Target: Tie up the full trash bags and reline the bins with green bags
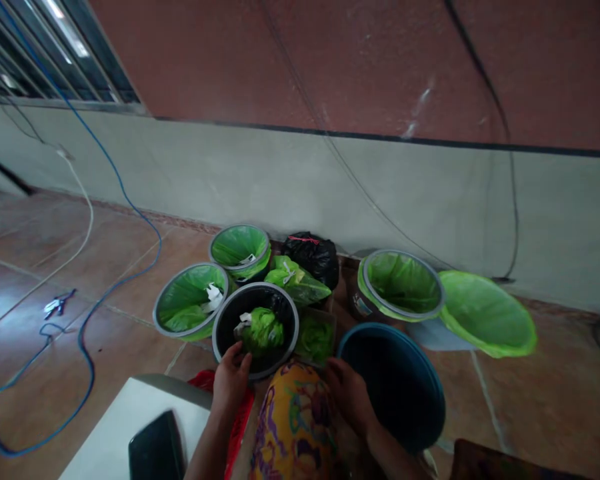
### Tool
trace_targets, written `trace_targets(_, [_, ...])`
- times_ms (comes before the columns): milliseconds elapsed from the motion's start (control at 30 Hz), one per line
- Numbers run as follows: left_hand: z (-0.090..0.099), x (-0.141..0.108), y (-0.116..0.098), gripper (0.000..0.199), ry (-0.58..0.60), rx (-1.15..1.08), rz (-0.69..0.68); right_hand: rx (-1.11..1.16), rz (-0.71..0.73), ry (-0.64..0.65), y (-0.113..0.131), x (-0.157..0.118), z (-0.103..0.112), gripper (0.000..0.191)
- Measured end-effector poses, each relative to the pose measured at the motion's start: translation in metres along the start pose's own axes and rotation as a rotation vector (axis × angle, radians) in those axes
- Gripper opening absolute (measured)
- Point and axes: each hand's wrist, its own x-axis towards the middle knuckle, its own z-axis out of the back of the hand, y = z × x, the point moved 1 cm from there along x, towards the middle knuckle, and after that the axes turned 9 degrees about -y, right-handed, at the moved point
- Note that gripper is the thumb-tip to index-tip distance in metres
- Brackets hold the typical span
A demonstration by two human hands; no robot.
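Observation:
My left hand [231, 378] is at the near-left rim of a dark bin [221, 321] with a grey rim. Its thumb and fingers are slightly apart, with nothing visible between them. Inside that bin lies a crumpled green plastic bag [264, 331] with a white part at its left. My right hand [351, 397] is between my patterned knee [297, 420] and a large blue bucket [387, 387], beside a tray of green bags [315, 339]. Its fingertips are dim and partly hidden, so their grip does not show.
Bins lined with green bags stand at left [190, 300], behind [239, 245] and right [405, 283]; another green-lined one [487, 313] is farther right. A knotted black bag [313, 257] rests by the wall. A phone [156, 447] lies on a white surface [125, 420]. Blue cable [85, 340] and keys [59, 304] lie leftward.

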Motion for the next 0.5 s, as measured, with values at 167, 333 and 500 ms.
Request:
trace_targets(167, [-0.001, -0.013, 0.002, 0.033, 0.047, 0.061, -0.05, -0.158, 0.015, -0.025, -0.038, -0.028, 0.021, 0.04])
trace_targets(333, [0.005, -0.035, 0.008, 0.04, 0.125, 0.125, -0.041, -0.444, -0.054, 0.115, -0.058, -0.032, 0.028, 0.037])
trace_targets(500, [0.017, -0.053, 0.014, 0.033, 0.195, 0.137, -0.051, -0.353, -0.05, 0.233, -0.058, -0.042, 0.029, 0.034])
